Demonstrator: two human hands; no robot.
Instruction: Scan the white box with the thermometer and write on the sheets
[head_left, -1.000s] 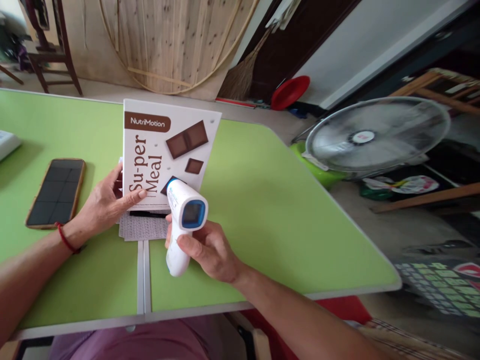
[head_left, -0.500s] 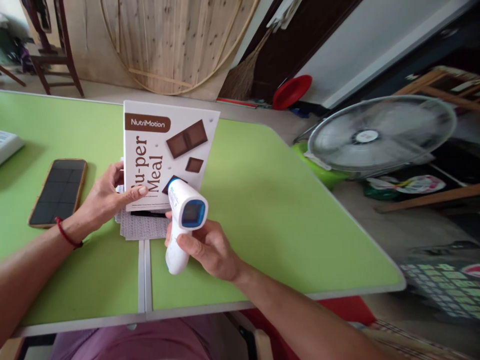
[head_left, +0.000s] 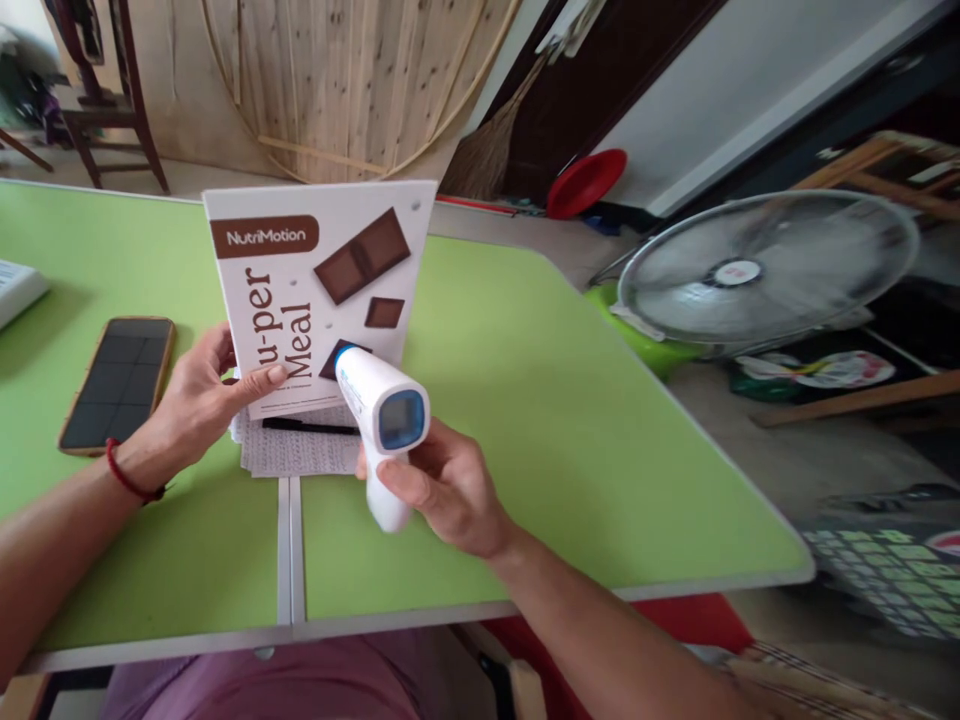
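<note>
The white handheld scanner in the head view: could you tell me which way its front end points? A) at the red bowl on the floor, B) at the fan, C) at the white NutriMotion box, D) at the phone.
C: the right hand holds the scanner with its front end toward the NutriMotion box, which the left hand holds upright.

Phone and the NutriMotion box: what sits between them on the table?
In the head view, the left hand lies between the phone and the box, gripping the box's lower left edge. Beside it only green table shows.

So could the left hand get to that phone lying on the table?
Probably yes. The phone lies bare on the green table just beside the left hand, nothing between them, but that hand grips the NutriMotion box.
</note>
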